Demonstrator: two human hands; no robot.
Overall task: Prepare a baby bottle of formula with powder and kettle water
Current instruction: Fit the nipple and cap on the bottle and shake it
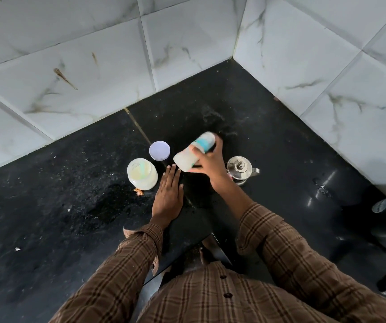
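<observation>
Right hand (207, 163) fingers clamped round tilted, blurred baby bottle (194, 151) above tabletop (71, 206); left hand (168, 191) flat, fingers straight together, beside powder jar (142, 174).

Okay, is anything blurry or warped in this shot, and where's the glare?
Head view: the baby bottle in the right hand is motion-smeared; the left hand is sharp. Wide-angle lens bows the wall tile lines. Glare streaks the black counter at right.
</observation>
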